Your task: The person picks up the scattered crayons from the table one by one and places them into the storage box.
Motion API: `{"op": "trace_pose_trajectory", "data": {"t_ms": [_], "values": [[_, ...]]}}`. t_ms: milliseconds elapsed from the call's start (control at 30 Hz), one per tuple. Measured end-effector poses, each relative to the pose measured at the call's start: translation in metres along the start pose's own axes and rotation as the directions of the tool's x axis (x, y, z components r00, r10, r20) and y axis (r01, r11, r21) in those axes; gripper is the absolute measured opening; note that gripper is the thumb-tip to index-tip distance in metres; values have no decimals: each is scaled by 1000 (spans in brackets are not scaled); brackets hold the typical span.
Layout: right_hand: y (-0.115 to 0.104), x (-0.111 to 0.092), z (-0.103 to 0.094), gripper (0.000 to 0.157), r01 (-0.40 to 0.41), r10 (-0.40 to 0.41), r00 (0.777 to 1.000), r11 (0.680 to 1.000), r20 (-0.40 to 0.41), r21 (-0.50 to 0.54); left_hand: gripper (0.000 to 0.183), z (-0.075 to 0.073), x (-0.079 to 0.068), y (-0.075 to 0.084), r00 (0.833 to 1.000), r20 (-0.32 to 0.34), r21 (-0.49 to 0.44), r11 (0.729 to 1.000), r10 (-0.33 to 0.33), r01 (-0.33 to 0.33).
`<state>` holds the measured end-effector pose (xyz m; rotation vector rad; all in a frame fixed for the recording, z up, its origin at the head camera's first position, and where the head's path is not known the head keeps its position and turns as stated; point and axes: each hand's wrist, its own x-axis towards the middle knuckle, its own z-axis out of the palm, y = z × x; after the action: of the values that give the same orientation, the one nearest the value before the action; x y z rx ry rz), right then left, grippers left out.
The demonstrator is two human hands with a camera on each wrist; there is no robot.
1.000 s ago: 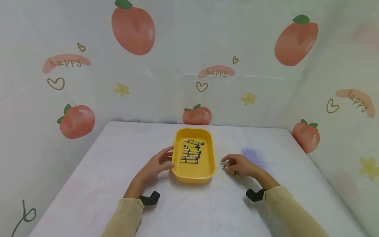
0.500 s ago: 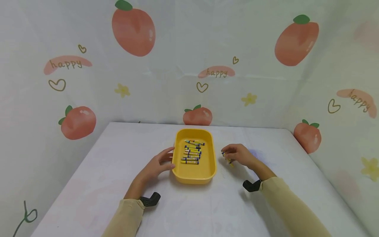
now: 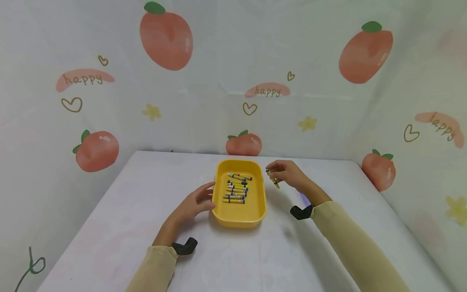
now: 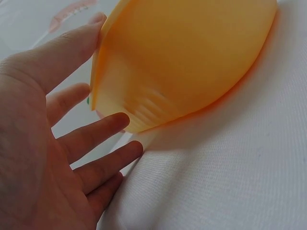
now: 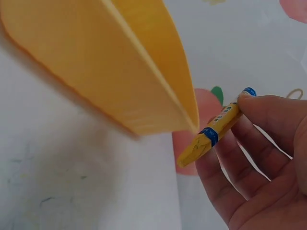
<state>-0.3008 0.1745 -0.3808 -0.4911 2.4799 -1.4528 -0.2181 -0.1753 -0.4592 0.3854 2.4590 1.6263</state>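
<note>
A yellow crayon (image 3: 274,181) with blue bands is pinched between the thumb and fingers of my right hand (image 3: 290,175), raised just off the tray's right side. The right wrist view shows the same crayon (image 5: 221,120) slanting, its bare yellow tip pointing down and left. Beside the other long side of the yellow tray (image 3: 238,223), my left hand (image 3: 191,205) has its fingers spread and the thumb at the rim. In the left wrist view those fingers (image 4: 93,136) lie loosely extended along the tray's outer wall. Several crayons (image 3: 234,196) lie crosswise in a row inside the tray.
The tray stands on a white-covered table (image 3: 233,263) with a bluish smudge (image 3: 304,199) under the right forearm. A white curtain (image 3: 219,48) printed with peaches hangs behind and at both sides. Each wrist wears a black camera mount (image 3: 185,246).
My right hand has lifted the crayon from the table and carried it forward and left, up beside the tray's right rim. My left hand and the tray stay in place.
</note>
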Motion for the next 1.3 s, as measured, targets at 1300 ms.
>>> {"op": "trace_pose_trajectory", "data": {"t_ms": [1300], "values": [[-35, 80, 55, 18, 81, -81, 997, 996, 9, -45, 71, 0, -3, 2, 1000, -18, -2, 1000, -17, 17]]}}
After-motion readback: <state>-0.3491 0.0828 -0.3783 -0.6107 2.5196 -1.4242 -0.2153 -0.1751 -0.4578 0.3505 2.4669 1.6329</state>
